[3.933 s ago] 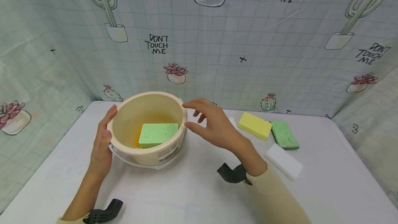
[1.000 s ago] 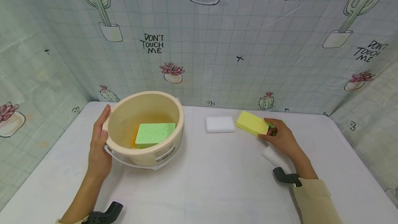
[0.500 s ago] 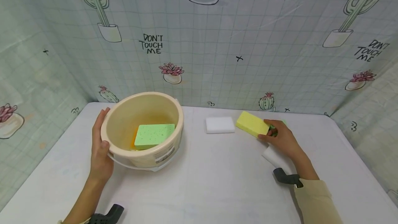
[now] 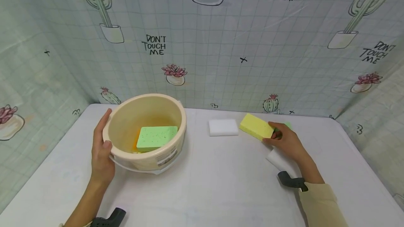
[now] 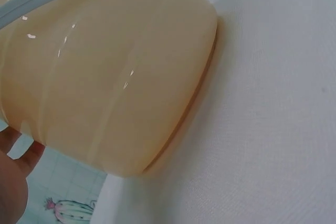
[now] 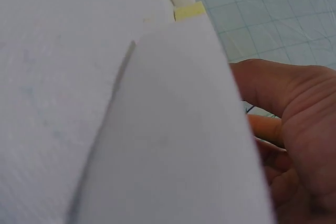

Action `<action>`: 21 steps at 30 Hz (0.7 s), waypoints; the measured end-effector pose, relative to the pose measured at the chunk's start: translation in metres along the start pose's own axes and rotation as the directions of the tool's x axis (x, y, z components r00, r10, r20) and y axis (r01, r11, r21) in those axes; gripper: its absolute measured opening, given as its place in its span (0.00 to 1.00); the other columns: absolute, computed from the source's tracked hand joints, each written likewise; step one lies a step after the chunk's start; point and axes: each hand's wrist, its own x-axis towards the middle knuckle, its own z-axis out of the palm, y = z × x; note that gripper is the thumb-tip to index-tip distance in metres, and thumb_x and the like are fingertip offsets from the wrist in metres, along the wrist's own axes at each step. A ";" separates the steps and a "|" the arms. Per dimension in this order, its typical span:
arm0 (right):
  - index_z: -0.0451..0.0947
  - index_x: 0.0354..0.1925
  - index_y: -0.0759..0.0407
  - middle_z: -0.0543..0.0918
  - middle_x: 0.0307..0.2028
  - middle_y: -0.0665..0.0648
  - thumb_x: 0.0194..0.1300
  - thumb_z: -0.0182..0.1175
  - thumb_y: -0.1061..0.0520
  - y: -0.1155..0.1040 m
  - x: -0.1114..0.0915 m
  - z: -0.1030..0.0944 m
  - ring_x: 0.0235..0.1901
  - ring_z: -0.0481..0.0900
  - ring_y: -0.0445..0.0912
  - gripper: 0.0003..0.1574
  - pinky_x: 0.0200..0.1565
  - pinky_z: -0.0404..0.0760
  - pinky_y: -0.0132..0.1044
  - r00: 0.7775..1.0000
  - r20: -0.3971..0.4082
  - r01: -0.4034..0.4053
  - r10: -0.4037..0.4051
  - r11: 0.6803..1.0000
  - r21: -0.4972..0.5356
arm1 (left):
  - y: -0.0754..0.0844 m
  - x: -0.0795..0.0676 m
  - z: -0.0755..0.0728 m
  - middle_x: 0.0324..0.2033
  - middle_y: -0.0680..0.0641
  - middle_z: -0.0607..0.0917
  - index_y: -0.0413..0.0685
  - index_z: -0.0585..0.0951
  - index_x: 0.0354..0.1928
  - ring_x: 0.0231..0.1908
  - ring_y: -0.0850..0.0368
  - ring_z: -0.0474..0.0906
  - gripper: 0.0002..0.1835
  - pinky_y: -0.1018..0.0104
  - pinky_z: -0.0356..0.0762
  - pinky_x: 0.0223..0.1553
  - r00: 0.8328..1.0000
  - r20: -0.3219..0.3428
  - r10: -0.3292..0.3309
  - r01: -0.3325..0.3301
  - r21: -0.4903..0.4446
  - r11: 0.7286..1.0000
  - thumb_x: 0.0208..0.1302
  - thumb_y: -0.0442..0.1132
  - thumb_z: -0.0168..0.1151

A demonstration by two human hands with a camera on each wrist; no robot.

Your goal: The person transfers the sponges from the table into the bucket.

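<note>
A cream bucket (image 4: 148,158) stands on the white table at the left. Inside it lies a light green sponge (image 4: 157,137), with something orange partly showing beneath. My left hand (image 4: 102,157) holds the bucket's left side, thumb and forefinger by the rim; its fingertips show at the wall in the left wrist view. Over at the right, my right hand (image 4: 288,143) pinches the right end of a yellow sponge (image 4: 256,126) between thumb and forefinger. That sponge appears to lie on the table. A second green sponge (image 4: 288,125) is mostly hidden behind this hand.
A white sponge block (image 4: 223,127) lies between the bucket and the yellow sponge. Another white block (image 4: 277,158) sits partly under the right wrist and fills much of the right wrist view. A patterned curtain (image 4: 202,55) hangs behind the table.
My right hand has left the bucket's rim and moved right to the yellow sponge, where it has stayed over the last second. The left hand keeps the bucket, which has shifted slightly.
</note>
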 end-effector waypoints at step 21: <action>0.69 0.63 0.66 0.75 0.40 0.61 0.56 0.70 0.51 -0.004 -0.001 -0.001 0.35 0.73 0.50 0.41 0.33 0.75 0.34 0.996 -0.073 0.050 -0.050 0.999 -0.008 | -0.002 0.000 -0.003 0.72 0.45 0.53 0.46 0.57 0.72 0.67 0.48 0.53 0.33 0.73 0.63 0.60 1.000 0.023 0.003 -0.004 0.056 0.998 0.66 0.46 0.47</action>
